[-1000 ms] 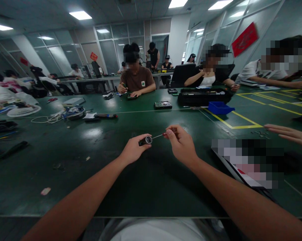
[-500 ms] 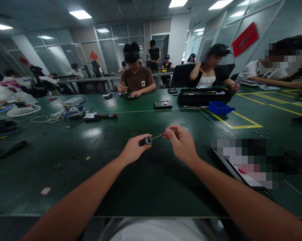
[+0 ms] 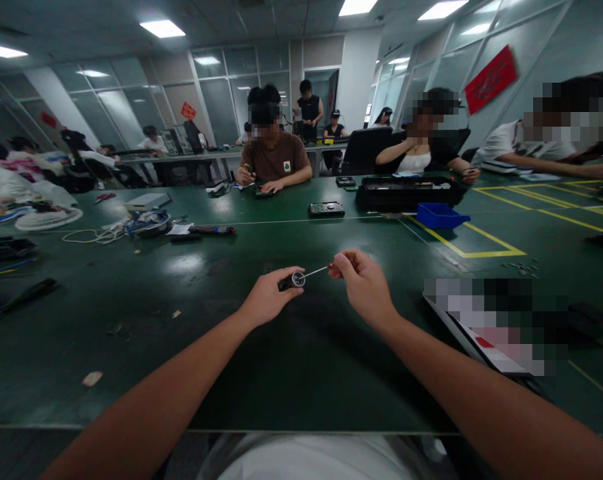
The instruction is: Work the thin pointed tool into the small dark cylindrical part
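Observation:
Between thumb and fingers, my left hand (image 3: 269, 295) grips a small dark cylinder (image 3: 297, 279) with a bright metal rim, its round end turned toward me. My right hand (image 3: 360, 283) is closed around the reddish handle of a thin screwdriver (image 3: 316, 271). The slim metal shaft points left, and its tip reaches the rim or inside of the cylinder; I cannot tell which. Both hands are just above the green table. Most of the handle is hidden by my right fingers.
On the green table (image 3: 221, 387) lie a hard drive (image 3: 326, 209), a blue bin (image 3: 440, 215) and a long black case (image 3: 409, 193). Cables (image 3: 146, 225) and a dark-handled tool (image 3: 36, 291) lie left, loose small parts (image 3: 521, 268) right. A person (image 3: 274, 160) sits opposite.
The screwdriver's shaft has shifted slightly and its tip is now nearer the middle of the cylinder's opening. My right hand has moved slightly right; my left hand keeps its grip.

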{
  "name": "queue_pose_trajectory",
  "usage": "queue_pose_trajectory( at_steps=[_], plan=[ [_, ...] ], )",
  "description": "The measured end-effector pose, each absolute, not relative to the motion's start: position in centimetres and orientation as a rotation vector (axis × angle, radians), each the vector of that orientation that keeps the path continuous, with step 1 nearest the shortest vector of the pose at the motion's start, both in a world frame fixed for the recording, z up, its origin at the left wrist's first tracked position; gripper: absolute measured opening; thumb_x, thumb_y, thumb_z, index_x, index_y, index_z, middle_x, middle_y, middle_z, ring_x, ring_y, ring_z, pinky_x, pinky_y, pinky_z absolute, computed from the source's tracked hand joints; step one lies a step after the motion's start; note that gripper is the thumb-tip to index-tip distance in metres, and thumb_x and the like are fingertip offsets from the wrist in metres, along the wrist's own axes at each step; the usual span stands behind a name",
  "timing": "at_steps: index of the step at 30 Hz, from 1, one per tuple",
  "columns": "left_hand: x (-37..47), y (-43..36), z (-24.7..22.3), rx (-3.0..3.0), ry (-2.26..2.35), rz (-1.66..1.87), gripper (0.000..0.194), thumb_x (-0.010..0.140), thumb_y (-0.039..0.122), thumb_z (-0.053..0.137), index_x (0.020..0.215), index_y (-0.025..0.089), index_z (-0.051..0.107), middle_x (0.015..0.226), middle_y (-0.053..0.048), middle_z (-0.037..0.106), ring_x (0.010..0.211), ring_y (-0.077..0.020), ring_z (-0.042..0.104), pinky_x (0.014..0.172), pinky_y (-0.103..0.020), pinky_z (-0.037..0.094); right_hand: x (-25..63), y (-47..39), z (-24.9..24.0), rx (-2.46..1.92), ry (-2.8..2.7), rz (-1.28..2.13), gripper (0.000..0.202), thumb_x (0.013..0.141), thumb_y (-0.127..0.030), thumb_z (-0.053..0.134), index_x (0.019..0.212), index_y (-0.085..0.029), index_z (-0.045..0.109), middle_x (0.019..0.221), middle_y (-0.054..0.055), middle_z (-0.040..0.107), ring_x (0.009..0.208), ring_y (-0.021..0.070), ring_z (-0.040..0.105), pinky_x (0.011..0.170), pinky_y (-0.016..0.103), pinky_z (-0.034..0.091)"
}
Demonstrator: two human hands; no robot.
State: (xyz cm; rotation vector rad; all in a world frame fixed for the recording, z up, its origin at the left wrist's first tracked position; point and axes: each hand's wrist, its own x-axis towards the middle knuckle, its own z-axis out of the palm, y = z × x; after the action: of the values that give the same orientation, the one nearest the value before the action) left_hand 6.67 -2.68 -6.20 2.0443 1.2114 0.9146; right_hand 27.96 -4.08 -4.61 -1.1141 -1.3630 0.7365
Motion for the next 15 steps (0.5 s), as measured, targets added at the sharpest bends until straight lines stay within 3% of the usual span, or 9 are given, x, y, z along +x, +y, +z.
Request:
queue_pose_trajectory(
  at_steps=[15],
  plan=[
    [6.65, -2.79, -6.06, 2.051, 1.215, 0.897, 0.042, 0.084, 0.023, 0.071, 0.126, 0.027, 0.067, 0.128, -0.003, 0.069, 0.123, -0.0241, 0.060, 0.113, -0.042, 0.040, 28.34, -4.08, -4.28, -1.279, -1.350, 0.663, 0.038, 0.088, -0.056, 0.062, 0.081, -0.019, 0.071, 0.066, 0.004, 0.067, 0.064, 0.0190, 0.063, 0.062, 0.032, 0.046]
  ],
)
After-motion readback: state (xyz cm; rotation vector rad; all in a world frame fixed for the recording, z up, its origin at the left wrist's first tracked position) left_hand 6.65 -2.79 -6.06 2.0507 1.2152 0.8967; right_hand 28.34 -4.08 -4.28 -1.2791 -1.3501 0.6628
